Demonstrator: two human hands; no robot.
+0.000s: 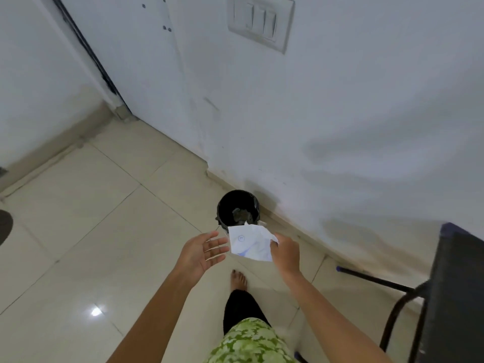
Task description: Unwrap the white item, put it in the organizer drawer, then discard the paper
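One sheet left to bin, and we are just short of the rim.

Going left to right: our left hand is spread, palm up, grasping nothing; our right hand pinches the crumpled paper by its right edge, near the black bin by the far wall. Released here, we judge the light sheet could drift onto the floor tiles. The bin seems to hold some dark scraps, though it is too shadowed to be sure.
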